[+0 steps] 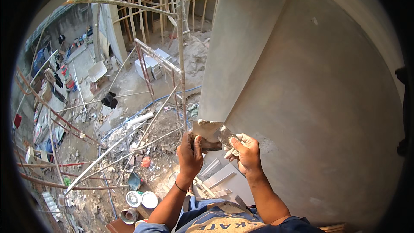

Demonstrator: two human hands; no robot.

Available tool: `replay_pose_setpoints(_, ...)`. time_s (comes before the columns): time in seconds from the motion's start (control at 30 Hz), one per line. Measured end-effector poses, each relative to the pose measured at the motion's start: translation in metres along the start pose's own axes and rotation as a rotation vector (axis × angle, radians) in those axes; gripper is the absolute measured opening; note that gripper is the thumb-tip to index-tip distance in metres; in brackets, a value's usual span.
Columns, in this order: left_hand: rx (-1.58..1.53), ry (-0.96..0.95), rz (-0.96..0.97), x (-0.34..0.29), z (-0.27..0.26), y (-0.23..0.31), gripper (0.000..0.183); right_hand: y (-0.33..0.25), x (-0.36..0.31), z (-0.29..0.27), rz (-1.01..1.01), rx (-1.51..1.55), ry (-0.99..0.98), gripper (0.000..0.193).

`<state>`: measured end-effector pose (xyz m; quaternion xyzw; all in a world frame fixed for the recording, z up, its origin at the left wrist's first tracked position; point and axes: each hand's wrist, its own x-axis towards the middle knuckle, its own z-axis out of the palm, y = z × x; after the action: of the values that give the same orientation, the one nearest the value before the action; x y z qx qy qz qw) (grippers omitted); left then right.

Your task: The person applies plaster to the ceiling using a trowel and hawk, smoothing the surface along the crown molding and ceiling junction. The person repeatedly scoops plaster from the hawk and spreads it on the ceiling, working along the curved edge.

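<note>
In front of my chest, my left hand (191, 154) is closed around a flat rectangular plastering trowel (206, 132), thumb uppermost. Its brown handle strip shows along the near side, and wet grey mortar (210, 122) lies on the far edge of the plate. My right hand (247, 153) grips a small mortar-smeared blade (224, 134), which meets or nearly meets the right edge of the trowel. Mortar clings to the right fingers. The blade's handle is hidden in that hand, so its exact kind is unclear.
A grey plastered wall (319, 103) fills the right side, with a projecting column (241, 39) beside it. Scaffold poles (181, 51) and a frame (157, 56) stand to the left. Far below lie rubble (159, 146), white buckets (149, 199) and a wheelbarrow tray (97, 71).
</note>
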<state>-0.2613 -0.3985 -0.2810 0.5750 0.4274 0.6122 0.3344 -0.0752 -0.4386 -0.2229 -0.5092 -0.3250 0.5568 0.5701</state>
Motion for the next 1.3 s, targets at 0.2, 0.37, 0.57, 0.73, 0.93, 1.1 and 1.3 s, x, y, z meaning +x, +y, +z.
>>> replay_pose_setpoints(0.2,0.067,-0.202,-0.042,-0.012,-0.006,-0.016,0.009,0.031,0.025,0.027,0.075,0.01,-0.054,0.019)
replay_pose_setpoints(0.37,0.33,-0.059,0.06,-0.02,-0.012,-0.04,0.009,0.036,0.058,0.036,-0.236,-0.21,0.107,0.017)
replay_pose_setpoints(0.57,0.625,-0.074,0.073,-0.011,-0.012,-0.08,0.012,0.083,0.059,0.041,-0.759,-1.326,0.03,0.023)
replay_pose_setpoints(0.73,0.738,-0.063,0.03,0.004,-0.019,-0.115,0.012,0.106,0.061,0.022,-0.68,-1.264,0.194,0.017)
replay_pose_setpoints(0.93,0.622,-0.005,0.086,0.054,0.004,-0.147,0.012,0.075,0.094,0.014,-0.671,-1.196,0.061,0.015)
replay_pose_setpoints(1.1,0.359,-0.103,0.229,0.175,0.032,-0.122,0.016,-0.058,0.121,-0.008,-0.338,-0.251,0.217,0.003)
replay_pose_setpoints(1.3,0.07,-0.263,0.946,0.329,0.173,0.018,0.014,-0.259,0.164,0.048,-1.108,-0.667,0.366,0.023)
